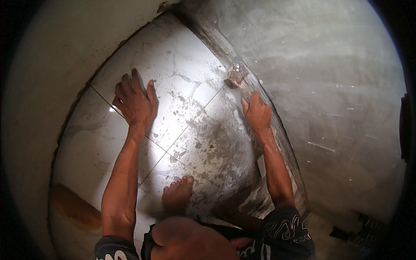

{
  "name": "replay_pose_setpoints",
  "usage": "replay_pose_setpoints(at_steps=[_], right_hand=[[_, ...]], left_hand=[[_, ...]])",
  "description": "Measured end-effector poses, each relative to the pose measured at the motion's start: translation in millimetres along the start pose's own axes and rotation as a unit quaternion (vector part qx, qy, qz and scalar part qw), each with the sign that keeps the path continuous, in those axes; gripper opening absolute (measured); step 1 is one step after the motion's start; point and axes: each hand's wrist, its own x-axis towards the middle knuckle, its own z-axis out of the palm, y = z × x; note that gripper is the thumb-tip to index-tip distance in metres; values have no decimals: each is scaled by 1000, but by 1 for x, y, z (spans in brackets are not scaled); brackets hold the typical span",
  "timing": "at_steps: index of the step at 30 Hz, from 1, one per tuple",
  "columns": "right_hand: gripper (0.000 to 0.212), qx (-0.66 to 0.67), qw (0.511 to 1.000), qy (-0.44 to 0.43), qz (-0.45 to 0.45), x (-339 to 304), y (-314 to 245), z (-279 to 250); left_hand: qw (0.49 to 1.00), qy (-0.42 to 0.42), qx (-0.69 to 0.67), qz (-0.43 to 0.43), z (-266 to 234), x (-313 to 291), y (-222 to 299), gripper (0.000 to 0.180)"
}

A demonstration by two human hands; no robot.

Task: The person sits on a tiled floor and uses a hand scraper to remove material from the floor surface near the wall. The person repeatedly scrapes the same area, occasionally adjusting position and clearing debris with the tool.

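Brown and grey, with a blocky, crusted head, a hammer (236,75) is at the right edge of the white tiled floor (184,52), near the grey wall (342,99). The right hand (258,113) is closed around its handle. Nearer the floor's left edge, the left hand (137,104) is palm down, fingers apart; whether it touches the tiles, I cannot tell. Grey crumbs and smears lie between the hands.

There are two sets of fingers (137,83), two sleeves (284,229) and one hammer (236,75).
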Motion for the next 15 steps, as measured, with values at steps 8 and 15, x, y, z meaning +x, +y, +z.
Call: replay_pose_setpoints(at_steps=[8,15], right_hand=[[40,-79,995,-68,0,9,5,-8],[40,70,987,42,-137,-7,-25,-32]], left_hand=[[1000,-13,-2,-8,-4,-1,2,64],[1000,-7,15,-4,0,-2,-6,64]])
